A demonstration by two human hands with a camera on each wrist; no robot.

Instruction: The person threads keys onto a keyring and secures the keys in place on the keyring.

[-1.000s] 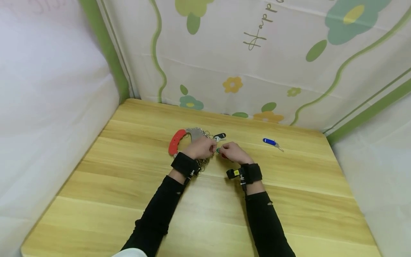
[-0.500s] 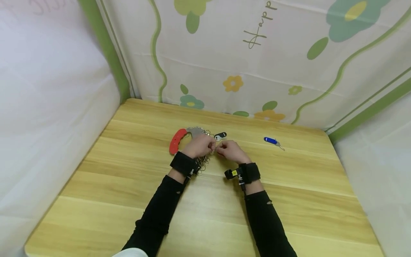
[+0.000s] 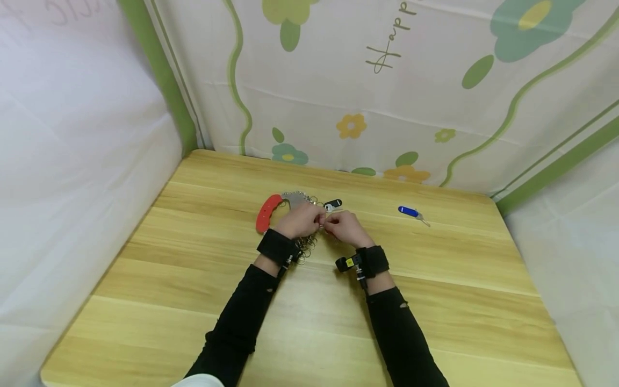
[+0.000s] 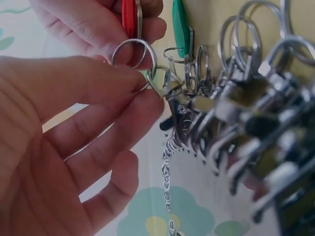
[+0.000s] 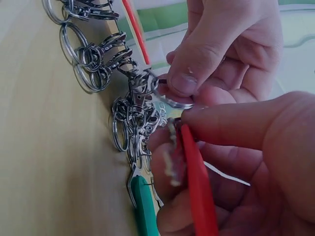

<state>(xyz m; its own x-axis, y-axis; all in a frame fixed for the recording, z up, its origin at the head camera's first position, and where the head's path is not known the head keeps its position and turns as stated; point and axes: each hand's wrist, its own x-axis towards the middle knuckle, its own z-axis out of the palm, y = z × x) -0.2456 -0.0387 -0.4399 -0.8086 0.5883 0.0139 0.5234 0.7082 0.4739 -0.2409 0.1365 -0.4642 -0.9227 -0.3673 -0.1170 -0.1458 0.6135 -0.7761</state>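
My left hand [image 3: 304, 219] pinches a metal split ring [image 4: 134, 41] between thumb and forefinger. That ring hangs from one of several metal clasps on a large key holder, which has a red curved grip [image 3: 265, 214] and a chain. Close against the left fingertips, my right hand [image 3: 349, 227] pinches a key [image 5: 173, 157] with a red tag [image 5: 201, 187], held beside the ring. Whether the key touches the ring I cannot tell. A green key tag [image 4: 181, 27] with its key hangs among the neighbouring rings. In the head view the fingers hide the red tag.
Just beyond the hands lies a key with a black tag [image 3: 332, 204]. Farther right on the wooden table [image 3: 309, 333] is another key with a blue tag [image 3: 408, 211]. A patterned fabric wall [image 3: 309, 97] rises at the table's back edge.
My right hand has shifted slightly left, up to the left fingertips. The green and red tags glimpsed between the hands a second ago are now covered in the head view. My left hand stays put.
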